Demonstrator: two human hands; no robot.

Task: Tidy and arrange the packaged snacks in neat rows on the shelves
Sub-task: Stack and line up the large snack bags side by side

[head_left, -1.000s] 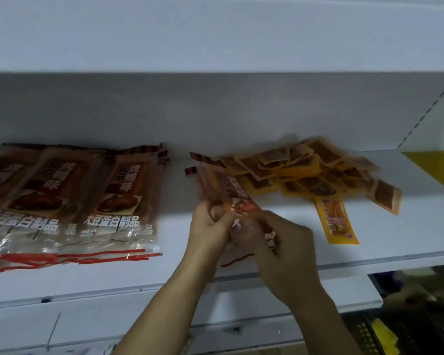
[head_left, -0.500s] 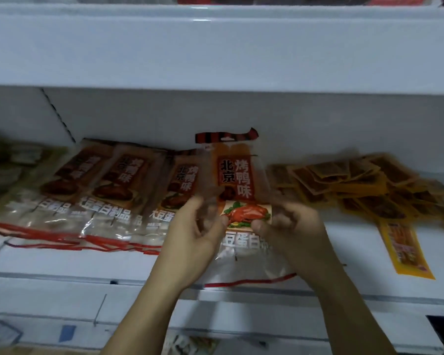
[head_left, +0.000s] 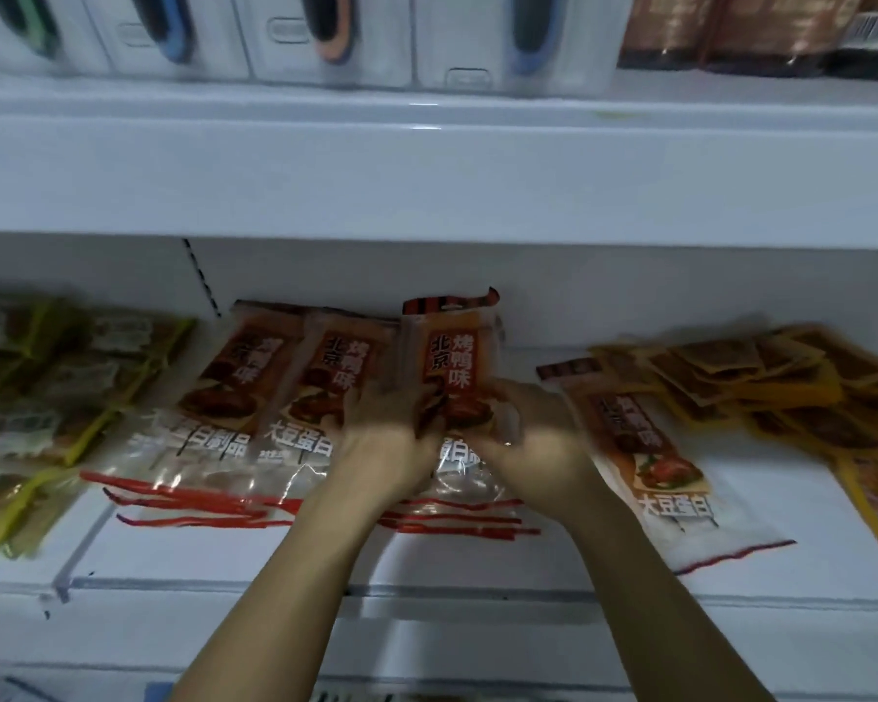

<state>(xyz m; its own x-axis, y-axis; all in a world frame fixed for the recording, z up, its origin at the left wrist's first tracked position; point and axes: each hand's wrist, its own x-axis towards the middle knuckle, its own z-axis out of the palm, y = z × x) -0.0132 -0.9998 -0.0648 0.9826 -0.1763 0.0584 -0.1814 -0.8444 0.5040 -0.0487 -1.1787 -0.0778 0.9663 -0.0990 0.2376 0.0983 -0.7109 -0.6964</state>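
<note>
Head view shows both hands, left hand (head_left: 391, 438) and right hand (head_left: 523, 438), pinching a light, floppy, probably slippery snack packet (head_left: 452, 357) by its lower half, upright at the row's right end on the shelf (head_left: 325, 564).

On the middle shelf (head_left: 477, 564), a row of snack packs (head_left: 275, 397) lies left of centre, another pack (head_left: 645, 448) right of it, a heap of small sachets (head_left: 781, 387) farther right — and bundled packets (head_left: 47, 397) far left. Both hands, left (head_left: 391, 438) and right (head_left: 523, 438), meet over the held pack (head_left: 452, 357) — at the row's right end.
</note>
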